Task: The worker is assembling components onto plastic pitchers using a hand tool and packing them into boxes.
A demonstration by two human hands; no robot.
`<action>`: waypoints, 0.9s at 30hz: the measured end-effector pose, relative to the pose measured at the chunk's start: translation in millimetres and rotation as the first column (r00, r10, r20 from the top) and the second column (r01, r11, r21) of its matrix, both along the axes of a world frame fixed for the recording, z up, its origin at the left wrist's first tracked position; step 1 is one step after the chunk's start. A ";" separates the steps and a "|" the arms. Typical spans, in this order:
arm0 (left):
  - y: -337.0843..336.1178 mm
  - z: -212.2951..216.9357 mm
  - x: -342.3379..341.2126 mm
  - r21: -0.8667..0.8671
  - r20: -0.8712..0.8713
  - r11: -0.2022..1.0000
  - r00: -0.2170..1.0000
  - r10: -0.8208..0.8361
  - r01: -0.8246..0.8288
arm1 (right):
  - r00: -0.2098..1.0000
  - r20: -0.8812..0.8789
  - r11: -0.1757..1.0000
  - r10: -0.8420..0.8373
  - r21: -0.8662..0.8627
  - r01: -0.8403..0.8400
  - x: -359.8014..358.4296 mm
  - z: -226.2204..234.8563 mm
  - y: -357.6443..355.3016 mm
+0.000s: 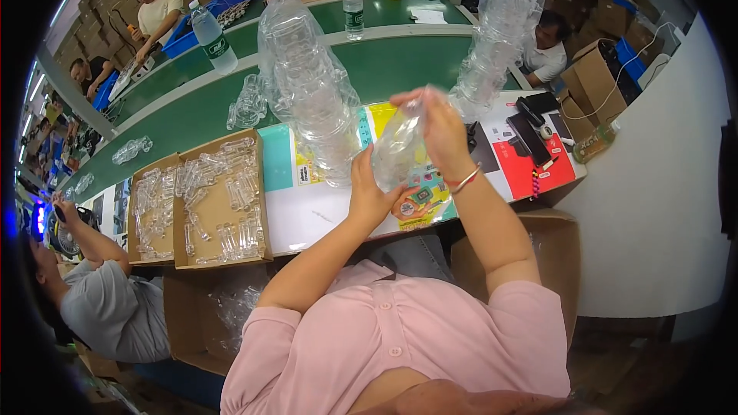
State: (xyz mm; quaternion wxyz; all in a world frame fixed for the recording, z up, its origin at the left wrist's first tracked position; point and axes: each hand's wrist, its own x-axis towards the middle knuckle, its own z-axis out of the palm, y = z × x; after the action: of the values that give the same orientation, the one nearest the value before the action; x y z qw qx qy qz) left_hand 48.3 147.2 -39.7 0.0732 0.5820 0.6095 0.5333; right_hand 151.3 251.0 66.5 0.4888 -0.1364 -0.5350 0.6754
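Both my hands hold one clear plastic bag [397, 146] raised above the work table. My left hand [370, 194] grips its lower end from below. My right hand [440, 124] pinches its upper end, a red band on that wrist. Just left of the bag stands a tall stack of clear plastic shells [307, 84], wrapped in film. A second tall wrapped stack [500, 23] rises to the right of my right hand.
Two flat cardboard trays [260, 207] with several small clear plastic parts lie at the left. A green conveyor belt [392, 61] carries water bottles [213, 37]. A phone and red card [530, 155] lie at the right. Other people work nearby; an open carton [553, 253] stands below.
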 end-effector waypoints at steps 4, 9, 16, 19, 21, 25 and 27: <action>-24.1 48.4 -17.2 0.233 -0.265 0.973 0.962 0.066 -0.002 | 0.975 -0.059 0.925 -0.213 0.310 0.221 11.2 76.7 25.4; -6.7 174.8 -103.8 0.789 -0.230 0.613 0.914 0.333 -0.025 | 0.687 -0.284 0.664 -0.669 0.187 0.724 47.2 183.8 -12.9; 22.9 230.6 -160.2 -0.053 -0.221 0.991 0.966 -0.130 0.121 | 0.800 0.201 0.586 -0.565 0.780 0.219 118.3 156.9 -14.3; 33.4 235.3 -149.1 -0.083 -0.216 0.991 0.969 -0.122 0.106 | 0.619 0.287 0.395 -0.731 0.918 0.041 106.4 121.5 -20.9; 38.2 242.6 -140.2 -0.019 -0.229 0.995 0.968 -0.100 0.098 | 0.535 0.455 0.486 -0.712 0.869 -0.092 94.3 98.6 -30.9; 47.6 259.5 -137.0 -0.042 -0.472 0.992 0.872 -0.127 0.122 | 0.501 0.569 0.607 -0.652 0.788 -0.105 70.0 41.2 -30.0; 40.7 272.5 -128.5 -0.101 -0.406 0.983 0.896 -0.182 0.154 | 0.527 0.585 0.607 -0.617 0.779 -0.155 54.7 21.2 -27.8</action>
State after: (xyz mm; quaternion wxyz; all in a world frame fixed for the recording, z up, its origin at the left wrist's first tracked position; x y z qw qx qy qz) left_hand -80.2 188.0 232.9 0.0074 0.7293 0.5760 0.3691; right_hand 206.0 223.2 87.7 0.2863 -0.2939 -0.8980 0.1589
